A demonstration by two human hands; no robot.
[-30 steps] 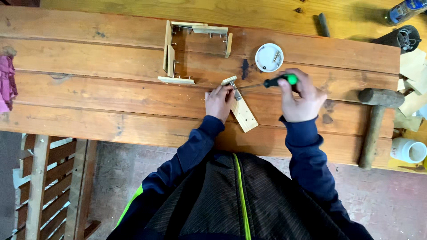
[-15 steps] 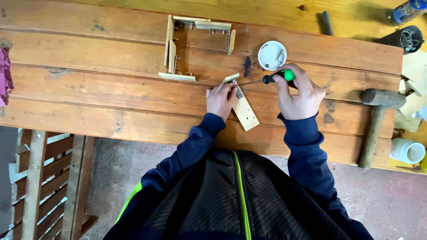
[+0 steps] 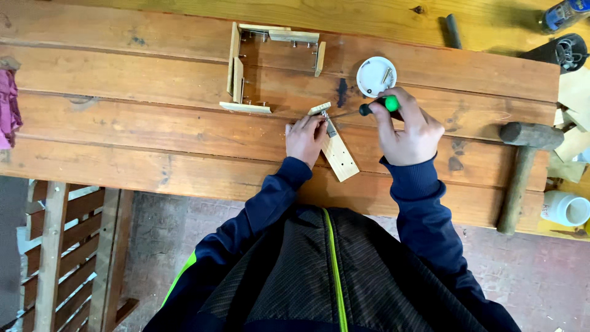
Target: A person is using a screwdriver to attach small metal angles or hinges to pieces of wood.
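1. While pinning the pale wood strip to the worktop with the left hand, keeps the fingers curled down onto the strip's far end, tips just beside a small metal fitting; holds by pressing, with nothing else in that hand
2. Wraps the right hand fully closed round the green handle of a screwdriver, shaft low and pointing left, tip at or just beside the fitting; too small to tell whether actually seated
3. Finds the strip near the middle of the worktop, slanting from the hands toward the near edge, with the near end unheld
4. Could well slip off the fitting under a hard push, given the low angle of the shaft, and run straight into the left fingertips, which sit right in line with the tip
5. Might also swing the strip round on the boards, pinned as it is at one end only, and so tear the tip out of place
6. Just beyond the right hand, toward the far edge, shows a round white dish with a few loose screws; close enough for a jerk of the knuckles to knock and scatter them
7. Further left along the far edge, shows an open wooden frame, and by the right edge a mallet; both well apart from the hands and unlikely to interfere
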